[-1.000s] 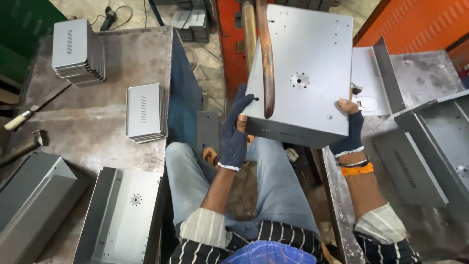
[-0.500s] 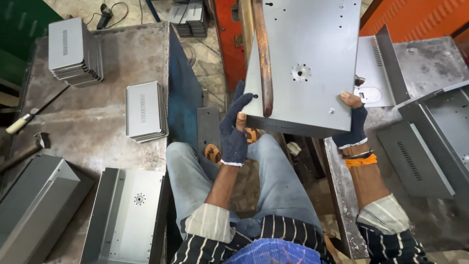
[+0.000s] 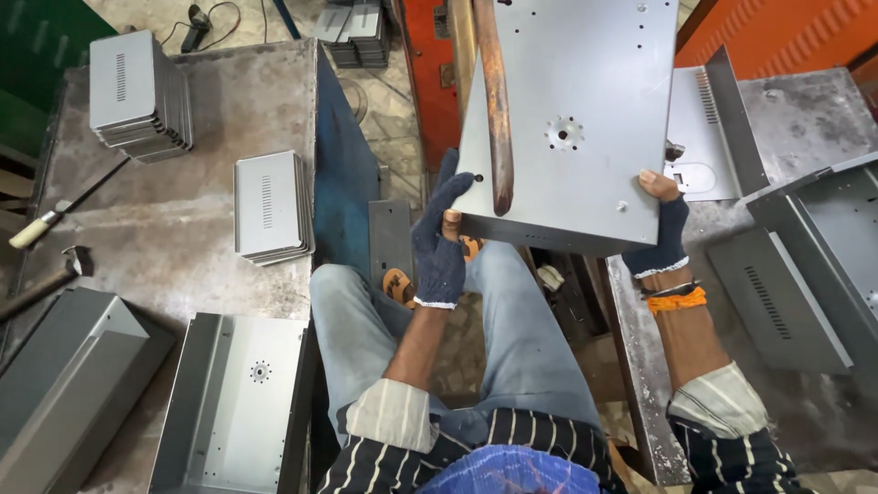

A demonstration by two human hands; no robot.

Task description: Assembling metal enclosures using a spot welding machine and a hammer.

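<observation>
The left counter (image 3: 183, 274) is the largest surface, a worn grey steel top whose blue front edge runs down beside the person's left knee. The right counter (image 3: 805, 119) lies across the narrow aisle, its inner edge just beside the right forearm.

Between the two, raised over the lap, is the grey sheet-metal panel (image 3: 585, 91). It is tilted, with its folded lower lip towards the person and its top running out of view. A ring of small holes sits near its middle. A rusty rod (image 3: 494, 110) crosses its left part from above and ends low on the face.

The left hand (image 3: 441, 240), in a dark knit glove, has its grip closed on the panel's lower left corner, fingers up on the face near the rod's tip. The right hand (image 3: 660, 229), in a fingerless glove, pinches the lower right corner, thumb on top. The panel lies wholly above and beyond both grips.

An open metal casing (image 3: 233, 402) lies at the left counter's near edge, with two stacks of vented covers (image 3: 270, 206) farther back and a hammer (image 3: 41, 285) at the far left. More grey casings (image 3: 805, 274) crowd the right counter. Open room is only the aisle above the knees.
</observation>
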